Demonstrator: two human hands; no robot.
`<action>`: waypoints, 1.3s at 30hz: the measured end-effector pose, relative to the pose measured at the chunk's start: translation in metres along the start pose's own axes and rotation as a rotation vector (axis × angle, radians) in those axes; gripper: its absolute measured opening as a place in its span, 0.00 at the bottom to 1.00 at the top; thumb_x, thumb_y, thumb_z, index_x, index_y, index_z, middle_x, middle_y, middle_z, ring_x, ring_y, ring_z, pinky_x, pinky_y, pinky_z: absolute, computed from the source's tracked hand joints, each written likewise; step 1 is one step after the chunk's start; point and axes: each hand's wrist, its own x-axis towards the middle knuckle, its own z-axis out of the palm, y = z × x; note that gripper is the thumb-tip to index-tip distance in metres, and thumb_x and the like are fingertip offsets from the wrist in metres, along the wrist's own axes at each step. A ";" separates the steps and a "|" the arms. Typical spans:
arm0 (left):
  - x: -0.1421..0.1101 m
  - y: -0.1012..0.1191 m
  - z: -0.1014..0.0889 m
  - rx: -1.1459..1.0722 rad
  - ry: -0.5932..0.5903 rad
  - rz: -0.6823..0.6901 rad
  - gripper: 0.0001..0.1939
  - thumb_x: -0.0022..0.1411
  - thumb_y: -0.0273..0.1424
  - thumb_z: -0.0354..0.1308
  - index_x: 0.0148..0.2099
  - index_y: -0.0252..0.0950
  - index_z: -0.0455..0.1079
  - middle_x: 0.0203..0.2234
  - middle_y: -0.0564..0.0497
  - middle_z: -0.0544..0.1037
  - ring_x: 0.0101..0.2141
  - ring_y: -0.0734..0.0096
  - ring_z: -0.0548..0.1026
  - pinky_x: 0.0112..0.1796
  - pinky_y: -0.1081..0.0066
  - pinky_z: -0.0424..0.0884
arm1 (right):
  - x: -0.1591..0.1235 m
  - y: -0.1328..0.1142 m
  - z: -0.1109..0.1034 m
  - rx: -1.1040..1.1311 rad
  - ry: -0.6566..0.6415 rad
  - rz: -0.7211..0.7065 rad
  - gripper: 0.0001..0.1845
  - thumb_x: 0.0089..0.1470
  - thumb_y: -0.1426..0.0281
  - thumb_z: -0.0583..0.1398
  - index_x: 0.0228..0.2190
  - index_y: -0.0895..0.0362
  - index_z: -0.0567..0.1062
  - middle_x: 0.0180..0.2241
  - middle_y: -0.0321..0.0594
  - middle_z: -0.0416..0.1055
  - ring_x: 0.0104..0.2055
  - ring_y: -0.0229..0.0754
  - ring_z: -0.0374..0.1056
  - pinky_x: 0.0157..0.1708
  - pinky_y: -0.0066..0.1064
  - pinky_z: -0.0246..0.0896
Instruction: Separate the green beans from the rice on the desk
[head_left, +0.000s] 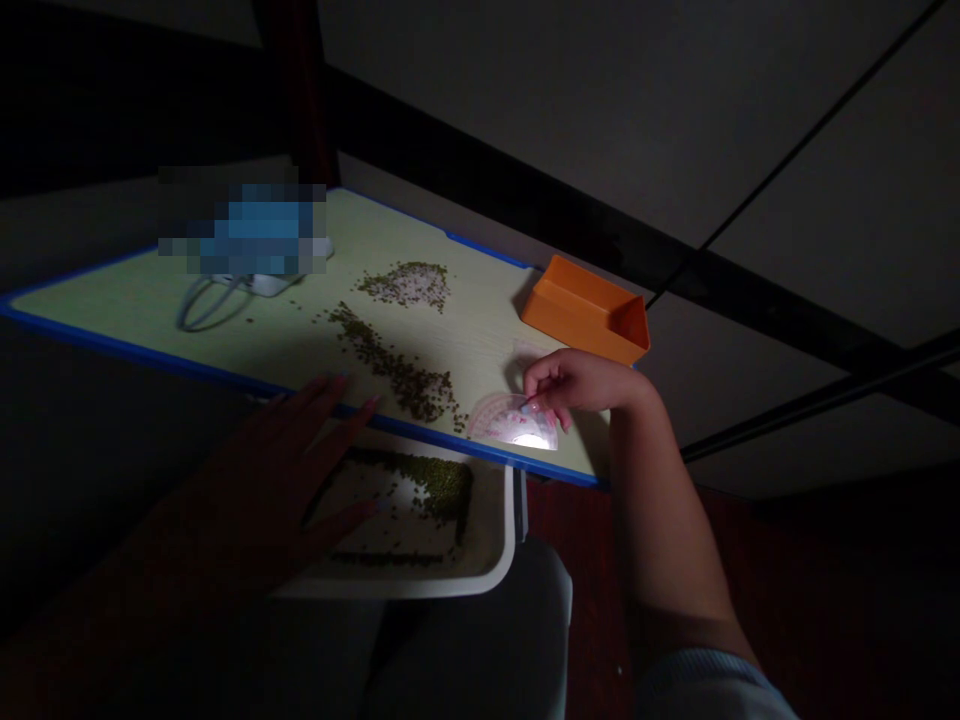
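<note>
My right hand (566,388) pinches a clear protractor (506,420) by its edge. The protractor lies flat or nearly flat on the pale board (480,340), by its blue front rim, with bright glare on it. To its left is a spread strip of dark green beans (412,380). A heap of white grains mixed with green beans (411,285) sits farther back. My left hand (300,470) is in shadow, fingers spread near the board's front rim, above a white tub (499,555). Green beans (442,485) lie inside the tub.
An orange open box (592,305) stands at the board's back right edge. A blurred blue object (262,230) with a white base and cable (199,310) is on the board's left. Behind the board rises a panelled surface (525,140). Reddish floor (592,580) shows below.
</note>
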 end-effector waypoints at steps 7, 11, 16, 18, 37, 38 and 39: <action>-0.001 -0.001 -0.002 -0.018 -0.017 -0.010 0.41 0.55 0.52 0.46 0.66 0.45 0.40 0.67 0.45 0.44 0.64 0.51 0.49 0.59 0.51 0.55 | -0.003 -0.003 0.000 -0.037 -0.003 -0.009 0.08 0.50 0.69 0.61 0.25 0.58 0.67 0.17 0.26 0.65 0.15 0.28 0.61 0.20 0.23 0.57; -0.001 -0.002 -0.002 -0.020 -0.013 -0.007 0.41 0.54 0.52 0.47 0.66 0.44 0.41 0.67 0.45 0.46 0.64 0.50 0.50 0.59 0.51 0.56 | -0.002 -0.004 0.001 -0.055 0.030 -0.006 0.07 0.50 0.69 0.61 0.25 0.58 0.67 0.18 0.26 0.65 0.16 0.28 0.61 0.20 0.23 0.56; -0.001 0.000 -0.002 0.005 -0.007 0.011 0.40 0.56 0.50 0.46 0.66 0.44 0.39 0.67 0.44 0.44 0.65 0.51 0.49 0.58 0.51 0.56 | 0.001 -0.004 0.005 -0.049 0.008 -0.001 0.09 0.49 0.68 0.62 0.24 0.58 0.67 0.15 0.26 0.64 0.16 0.30 0.62 0.21 0.24 0.57; -0.001 0.000 -0.002 0.008 -0.007 0.021 0.40 0.56 0.50 0.46 0.66 0.44 0.39 0.67 0.44 0.43 0.65 0.52 0.48 0.59 0.51 0.56 | 0.001 -0.005 0.006 -0.057 0.017 0.018 0.10 0.49 0.67 0.62 0.23 0.58 0.67 0.15 0.27 0.64 0.16 0.31 0.63 0.21 0.24 0.58; -0.001 -0.002 0.000 0.001 -0.010 0.011 0.41 0.55 0.52 0.46 0.66 0.44 0.40 0.67 0.44 0.44 0.65 0.51 0.49 0.59 0.51 0.55 | -0.006 0.003 -0.009 -0.199 0.374 0.138 0.07 0.49 0.72 0.57 0.21 0.57 0.66 0.17 0.34 0.70 0.18 0.33 0.67 0.20 0.26 0.60; -0.001 -0.002 0.000 -0.001 -0.010 0.011 0.41 0.55 0.53 0.46 0.66 0.44 0.40 0.67 0.44 0.44 0.65 0.51 0.49 0.59 0.51 0.55 | -0.006 0.004 -0.010 -0.209 0.393 0.143 0.07 0.49 0.72 0.57 0.21 0.57 0.66 0.17 0.34 0.71 0.18 0.33 0.67 0.20 0.26 0.60; -0.001 -0.002 0.000 -0.001 -0.010 0.015 0.42 0.55 0.53 0.46 0.66 0.44 0.40 0.67 0.45 0.44 0.65 0.51 0.48 0.59 0.51 0.55 | -0.006 0.004 -0.010 -0.220 0.410 0.152 0.07 0.49 0.72 0.57 0.21 0.57 0.66 0.17 0.35 0.71 0.17 0.34 0.67 0.19 0.26 0.59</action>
